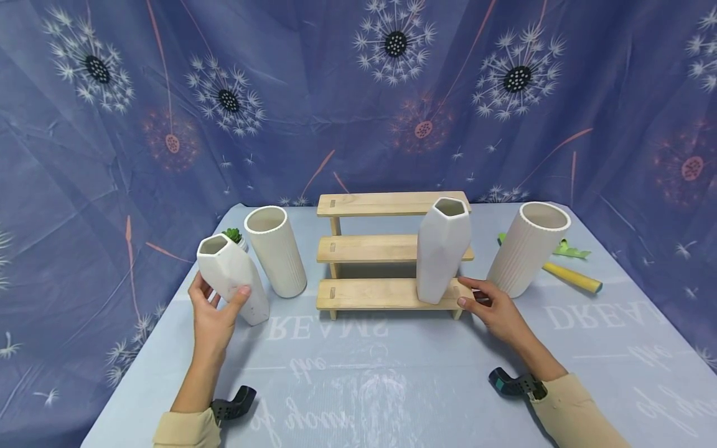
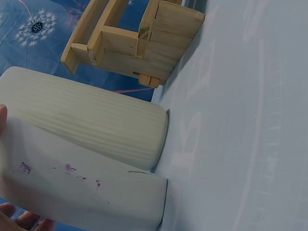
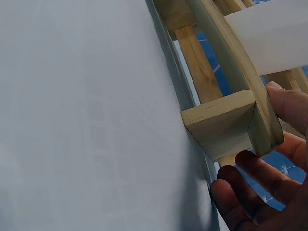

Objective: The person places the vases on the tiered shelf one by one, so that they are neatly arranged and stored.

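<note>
A white faceted vase (image 1: 238, 277) leans at the left of the table, its base by the cloth. My left hand (image 1: 215, 311) grips it from the near side, thumb on its front and fingers round its left. In the left wrist view, purple specks mark the vase (image 2: 72, 178). My right hand (image 1: 493, 311) holds the right end of the lowest step of a three-tier wooden shelf (image 1: 370, 294). The right wrist view shows the thumb on top of the board (image 3: 262, 103) and the other fingers curled by its end. A second faceted vase (image 1: 442, 249) stands on that step.
A ribbed white vase (image 1: 278, 255) stands left of the shelf, with a small green plant (image 1: 232, 234) behind the held vase. Another ribbed vase (image 1: 526, 249) is at the right. Beyond it lie a yellow tube (image 1: 574, 277) and a green piece (image 1: 570, 250). A patterned curtain (image 1: 336, 93) hangs behind.
</note>
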### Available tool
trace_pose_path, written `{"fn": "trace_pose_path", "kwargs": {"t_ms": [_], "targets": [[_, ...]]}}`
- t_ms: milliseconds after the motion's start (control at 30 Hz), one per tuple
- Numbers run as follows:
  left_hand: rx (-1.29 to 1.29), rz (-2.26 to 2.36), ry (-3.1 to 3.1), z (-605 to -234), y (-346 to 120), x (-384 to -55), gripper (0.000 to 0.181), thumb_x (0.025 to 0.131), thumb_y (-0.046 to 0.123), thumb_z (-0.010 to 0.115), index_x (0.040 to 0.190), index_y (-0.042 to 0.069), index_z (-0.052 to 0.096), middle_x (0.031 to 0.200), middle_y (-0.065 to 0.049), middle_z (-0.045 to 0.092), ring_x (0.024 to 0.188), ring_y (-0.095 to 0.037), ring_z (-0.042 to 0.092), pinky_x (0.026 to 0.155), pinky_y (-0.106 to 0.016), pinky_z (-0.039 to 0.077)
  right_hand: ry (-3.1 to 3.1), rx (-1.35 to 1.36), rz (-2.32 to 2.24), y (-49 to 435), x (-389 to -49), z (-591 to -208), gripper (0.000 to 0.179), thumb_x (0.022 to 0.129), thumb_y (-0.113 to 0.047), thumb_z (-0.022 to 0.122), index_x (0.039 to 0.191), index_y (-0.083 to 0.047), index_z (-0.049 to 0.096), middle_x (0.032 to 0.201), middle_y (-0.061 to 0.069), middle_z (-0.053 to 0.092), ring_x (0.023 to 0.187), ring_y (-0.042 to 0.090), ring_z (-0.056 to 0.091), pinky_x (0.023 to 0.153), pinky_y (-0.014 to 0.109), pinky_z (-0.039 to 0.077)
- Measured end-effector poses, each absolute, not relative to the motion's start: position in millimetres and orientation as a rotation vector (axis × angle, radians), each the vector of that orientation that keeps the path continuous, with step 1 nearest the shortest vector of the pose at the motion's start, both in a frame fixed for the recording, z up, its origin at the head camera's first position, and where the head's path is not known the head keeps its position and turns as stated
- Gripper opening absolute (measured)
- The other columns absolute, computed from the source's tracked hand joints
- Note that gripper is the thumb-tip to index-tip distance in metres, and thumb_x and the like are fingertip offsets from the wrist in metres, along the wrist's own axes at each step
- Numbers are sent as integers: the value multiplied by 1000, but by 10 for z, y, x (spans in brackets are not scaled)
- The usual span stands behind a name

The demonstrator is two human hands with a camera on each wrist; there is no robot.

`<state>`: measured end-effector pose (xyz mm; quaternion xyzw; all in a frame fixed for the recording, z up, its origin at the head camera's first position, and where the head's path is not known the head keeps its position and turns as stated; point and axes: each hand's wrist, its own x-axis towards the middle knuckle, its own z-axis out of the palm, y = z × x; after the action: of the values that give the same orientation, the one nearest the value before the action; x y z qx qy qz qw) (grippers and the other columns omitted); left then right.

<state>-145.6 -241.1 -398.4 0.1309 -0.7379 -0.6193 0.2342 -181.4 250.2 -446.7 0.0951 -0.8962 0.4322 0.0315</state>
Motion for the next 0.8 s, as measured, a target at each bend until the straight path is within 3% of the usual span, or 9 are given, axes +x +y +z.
{"fn": "trace_pose_path", "kwargs": {"t_ms": [133, 400, 800], "targets": [[374, -1701, -2056, -3993, -2398, -1461, 84, 81, 15, 74, 146, 18, 21, 137, -5, 33, 127, -18, 34, 109, -43, 29, -2768, 288, 1335, 2502, -1814, -4464, 52, 91, -34, 62, 136, -10, 51, 131, 20, 53, 109, 34, 56, 79, 27, 49], [384, -1691, -2100, -3994, -2378, -1474, 73, 83, 15, 73, 142, 12, 29, 120, 10, 44, 106, -4, 46, 86, -15, 37, -2759, 279, 1357, 2502, -1805, -4448, 52, 90, -30, 64, 136, -10, 51, 130, 19, 54, 109, 33, 57, 77, 25, 49], [405, -1662, -2123, -3989, -2381, -1468, 72, 81, 18, 75, 141, 15, 33, 125, 6, 46, 108, -4, 47, 90, -21, 38, -2743, 314, 1371, 2517, -1819, -4468, 51, 90, -27, 64, 136, -10, 51, 132, 20, 53, 108, 34, 57, 75, 24, 48]]}}
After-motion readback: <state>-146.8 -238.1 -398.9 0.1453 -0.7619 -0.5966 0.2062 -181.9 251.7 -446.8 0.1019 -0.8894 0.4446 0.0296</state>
